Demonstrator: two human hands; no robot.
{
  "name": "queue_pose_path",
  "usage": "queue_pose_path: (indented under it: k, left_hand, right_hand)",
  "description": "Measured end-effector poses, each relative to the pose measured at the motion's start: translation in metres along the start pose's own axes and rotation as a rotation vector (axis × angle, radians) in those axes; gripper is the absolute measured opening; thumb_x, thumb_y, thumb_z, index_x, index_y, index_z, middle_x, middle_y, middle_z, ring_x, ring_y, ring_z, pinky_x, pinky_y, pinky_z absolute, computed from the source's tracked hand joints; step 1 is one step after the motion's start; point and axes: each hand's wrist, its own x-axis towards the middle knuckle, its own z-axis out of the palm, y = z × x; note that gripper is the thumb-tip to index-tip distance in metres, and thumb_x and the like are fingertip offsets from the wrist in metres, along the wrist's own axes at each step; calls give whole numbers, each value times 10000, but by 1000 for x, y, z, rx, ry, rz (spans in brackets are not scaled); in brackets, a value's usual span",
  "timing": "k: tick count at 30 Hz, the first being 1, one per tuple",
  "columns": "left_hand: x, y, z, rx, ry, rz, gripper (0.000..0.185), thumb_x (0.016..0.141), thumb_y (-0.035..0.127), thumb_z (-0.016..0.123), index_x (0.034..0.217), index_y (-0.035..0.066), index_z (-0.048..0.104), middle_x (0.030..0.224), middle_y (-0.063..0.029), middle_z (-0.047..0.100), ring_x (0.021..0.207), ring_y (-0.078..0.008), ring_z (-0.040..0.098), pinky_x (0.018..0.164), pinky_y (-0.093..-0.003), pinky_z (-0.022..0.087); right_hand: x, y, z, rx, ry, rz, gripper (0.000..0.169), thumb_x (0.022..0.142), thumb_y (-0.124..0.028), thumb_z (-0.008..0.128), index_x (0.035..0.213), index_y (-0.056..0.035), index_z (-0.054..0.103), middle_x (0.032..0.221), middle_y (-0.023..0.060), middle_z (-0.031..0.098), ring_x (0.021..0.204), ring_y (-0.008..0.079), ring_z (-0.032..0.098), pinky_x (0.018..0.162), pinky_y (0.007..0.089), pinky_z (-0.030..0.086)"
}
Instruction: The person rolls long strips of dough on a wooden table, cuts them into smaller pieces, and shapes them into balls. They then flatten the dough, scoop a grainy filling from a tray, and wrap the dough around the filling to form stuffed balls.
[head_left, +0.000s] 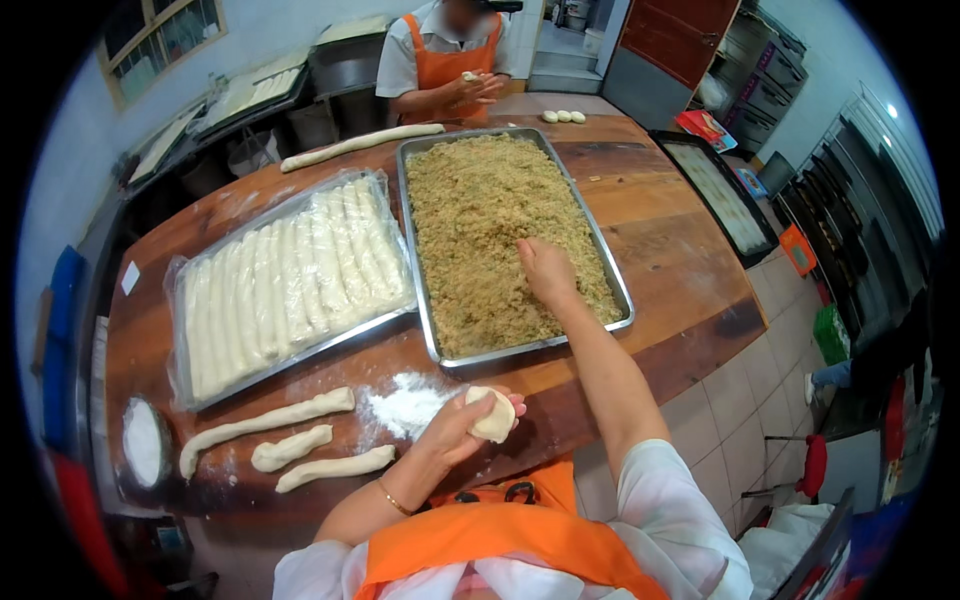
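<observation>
My left hand (459, 429) holds a flattened round of dough (493, 417) near the table's front edge, thumb on top. Over on the right, my right hand (547, 274) reaches into a crumbly yellow-brown filling (480, 202); its fingertips are sunk in or hidden, so what they grasp does not show. The filling lies in a deep metal tray (627, 319). Close to my left hand is a heap of white flour (409, 403). Left of the flour lie three pieces of dough: a long rope (262, 429), a short lump (292, 448) and a thinner roll (335, 468).
Plastic film covers dough ropes (292, 277) in a second tray. A bowl of flour (145, 442) stands at the left edge. Across the wooden table (637, 199), a co-worker (450, 67) shapes dough by hand. Another dough rope (360, 146), three dough rounds (564, 117) and a black baking tray (716, 195) lie farther off.
</observation>
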Motion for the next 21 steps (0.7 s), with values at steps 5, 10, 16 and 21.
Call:
queue_pose_path:
  k: [5, 10, 16, 21]
  left_hand:
    - [-4, 8, 11, -89, 119, 61, 314, 1023, 269, 609, 1245, 53, 559, 1229, -219, 648, 1097, -347, 672, 917, -478, 587]
    - [-7, 12, 3, -97, 156, 102, 332, 1031, 274, 593, 1268, 47, 545, 1230, -222, 645, 1106, -348, 668, 920, -476, 583]
    - [-10, 9, 1, -120, 155, 120, 342, 1022, 268, 610, 1268, 38, 548, 1227, -219, 649, 1110, -342, 666, 923, -467, 580]
    - [-11, 12, -6, -181, 162, 141, 356, 1024, 218, 609, 1283, -9, 522, 1229, -231, 640, 1105, -355, 668, 929, -482, 584]
  right_hand:
    - [16, 30, 19, 358, 28, 31, 217, 1017, -259, 574, 976, -56, 637, 848, 188, 666, 756, 283, 665, 643, 397, 515]
    - [9, -1, 16, 766, 137, -111, 313, 1033, -285, 541, 849, -50, 634, 626, 57, 502, 600, 146, 509, 555, 308, 417]
    - [4, 0, 16, 592, 110, 82, 517, 1049, -364, 491, 655, -43, 582, 563, 62, 467, 604, 170, 519, 548, 373, 376]
    - [5, -1, 10, 1186, -45, 329, 415, 1077, -393, 449, 905, -55, 618, 720, 43, 568, 608, 143, 530, 502, 325, 385]
